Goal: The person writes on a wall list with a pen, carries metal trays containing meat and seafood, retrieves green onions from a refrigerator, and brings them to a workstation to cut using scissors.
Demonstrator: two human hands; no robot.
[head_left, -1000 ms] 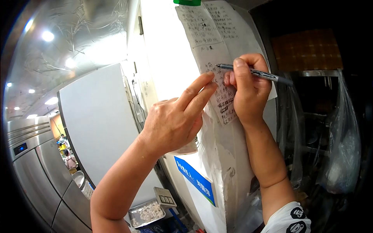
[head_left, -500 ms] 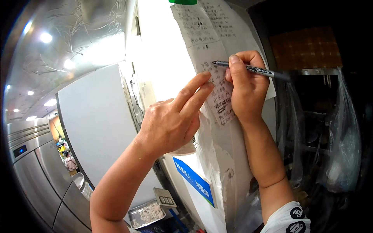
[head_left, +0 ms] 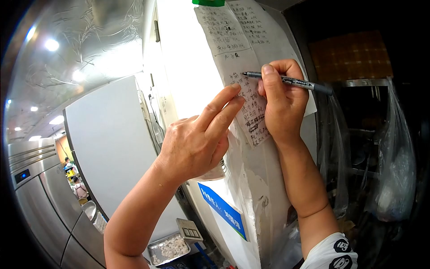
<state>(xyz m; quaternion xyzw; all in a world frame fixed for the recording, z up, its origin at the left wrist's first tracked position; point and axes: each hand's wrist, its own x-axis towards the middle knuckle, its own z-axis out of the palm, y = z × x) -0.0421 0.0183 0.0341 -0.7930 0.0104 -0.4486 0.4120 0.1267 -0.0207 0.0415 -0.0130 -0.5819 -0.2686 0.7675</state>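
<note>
Black pen (head_left: 298, 83): pinched in right grip (head_left: 284, 105), tip at paper (head_left: 245, 62) on wall (head_left: 268, 179), apparently for writing. Left grip (head_left: 190, 141): unclenched, grasps nothing visible, rests two fingertips (head_left: 234, 88) on paper, likely for steadiness.

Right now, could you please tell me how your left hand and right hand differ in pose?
The left hand holds nothing, while the right hand grips a pen. The left hand points two fingers at the handwritten paper; the right hand has its fingers curled, thumb against the pen. Both are bare and raised in front of the paper.
</note>
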